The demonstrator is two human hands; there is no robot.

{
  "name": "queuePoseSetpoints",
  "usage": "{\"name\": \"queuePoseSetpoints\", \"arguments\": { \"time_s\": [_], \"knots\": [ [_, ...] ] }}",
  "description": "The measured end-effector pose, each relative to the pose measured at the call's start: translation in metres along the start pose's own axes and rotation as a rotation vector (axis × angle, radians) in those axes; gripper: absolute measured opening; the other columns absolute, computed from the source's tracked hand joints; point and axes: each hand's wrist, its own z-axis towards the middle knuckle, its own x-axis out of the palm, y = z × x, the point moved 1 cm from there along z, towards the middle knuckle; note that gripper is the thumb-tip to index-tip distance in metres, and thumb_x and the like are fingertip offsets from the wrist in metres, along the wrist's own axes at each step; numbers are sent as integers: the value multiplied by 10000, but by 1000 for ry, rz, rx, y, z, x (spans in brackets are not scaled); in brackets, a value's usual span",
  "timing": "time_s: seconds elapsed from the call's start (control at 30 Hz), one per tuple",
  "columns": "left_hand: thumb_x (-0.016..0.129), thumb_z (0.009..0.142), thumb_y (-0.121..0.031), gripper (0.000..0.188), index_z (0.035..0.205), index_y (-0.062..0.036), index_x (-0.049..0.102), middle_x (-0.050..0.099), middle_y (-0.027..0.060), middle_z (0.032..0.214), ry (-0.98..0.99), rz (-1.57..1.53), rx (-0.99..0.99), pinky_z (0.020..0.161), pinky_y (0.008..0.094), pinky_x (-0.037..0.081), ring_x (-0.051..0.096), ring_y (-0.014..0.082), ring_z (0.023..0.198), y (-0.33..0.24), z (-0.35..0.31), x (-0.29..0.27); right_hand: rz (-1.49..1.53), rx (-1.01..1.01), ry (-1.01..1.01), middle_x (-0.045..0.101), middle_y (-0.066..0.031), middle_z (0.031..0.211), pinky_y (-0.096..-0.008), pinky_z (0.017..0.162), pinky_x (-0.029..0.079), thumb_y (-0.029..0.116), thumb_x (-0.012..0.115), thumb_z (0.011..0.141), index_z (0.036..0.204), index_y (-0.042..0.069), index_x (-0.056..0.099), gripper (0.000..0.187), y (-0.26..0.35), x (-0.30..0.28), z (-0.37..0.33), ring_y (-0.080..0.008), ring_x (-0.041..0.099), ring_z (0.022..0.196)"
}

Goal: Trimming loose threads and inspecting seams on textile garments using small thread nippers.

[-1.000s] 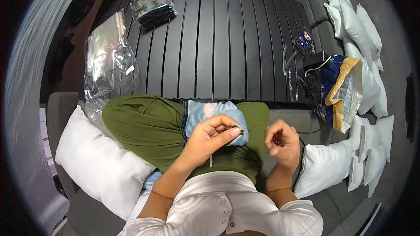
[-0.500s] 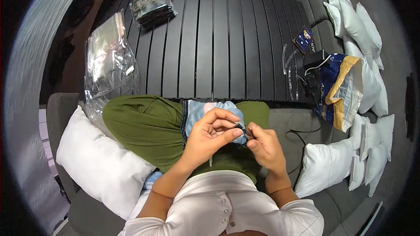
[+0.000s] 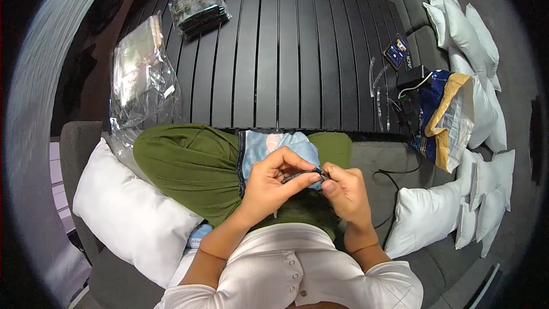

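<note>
Over my lap lies a light blue cloth (image 3: 256,149) with a pale pink round print and dark edging down its left side. Above its right part, my left hand (image 3: 271,180) is closed, thumb and fingers pinching a thin black strip (image 3: 317,171). My right hand (image 3: 346,192) meets it there, thumb and forefinger closed on the strip's other end. The fingertips nearly touch. Whether the strip joins the cloth's edging is hidden behind my fingers.
Ahead stands a black slatted table (image 3: 266,74). On it are a stack of packaged dark items (image 3: 200,11), clear plastic bags (image 3: 137,74), a small dark blue card-like item (image 3: 397,51) and a black box (image 3: 414,75). A blue-and-tan sack (image 3: 449,120) and white pillows (image 3: 426,217) sit to the right; another white pillow (image 3: 131,212) lies left.
The fingers of both hands have shifted slightly along the black strip, and more of it now shows between them. The cloth stays on my lap.
</note>
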Motion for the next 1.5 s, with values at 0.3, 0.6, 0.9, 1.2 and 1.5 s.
{"name": "queuePoseSetpoints", "arguments": {
  "time_s": [0.3, 0.6, 0.9, 1.2, 1.5],
  "knots": [
    [656, 706, 43, 164, 798, 1, 527, 594, 81, 818, 23, 69, 59, 671, 208, 472, 580, 104, 754, -2, -3, -2, 13, -27, 27, 353, -79, 483, -269, 405, 296, 232, 539, 836, 651, -3, 462, 309, -1, 1, 0, -128, 328, 420],
    [638, 729, 36, 136, 813, 12, 532, 597, 79, 816, 35, 37, 37, 690, 215, 475, 583, 105, 756, -2, -4, -4, 304, 100, -165, 331, 21, 462, -215, 366, 184, 566, 425, 814, 568, 49, 367, 575, -7, 4, -4, -58, 295, 391],
    [618, 759, 17, 109, 833, 14, 539, 595, 66, 824, 31, -21, 3, 695, 210, 469, 575, 89, 766, -1, -4, -5, 108, 17, -196, 361, 32, 496, -178, 392, 194, 605, 509, 739, 606, 52, 386, 581, -8, 4, -3, -28, 298, 425],
    [635, 746, 6, 114, 823, 12, 551, 602, 57, 805, -1, 108, 30, 654, 189, 456, 565, 68, 731, -4, -4, -1, 14, -60, -290, 410, 42, 513, -169, 416, 233, 177, 735, 649, 728, 20, 544, 259, 0, 6, -2, -16, 330, 439],
    [643, 744, -3, 122, 815, 3, 544, 582, 31, 764, 26, 217, 7, 606, 175, 438, 538, 46, 677, -2, -3, 0, -22, -157, -237, 436, 6, 498, -204, 396, 282, 26, 615, 733, 689, 23, 548, 81, -7, -1, -1, -58, 360, 412]
  ]
}}
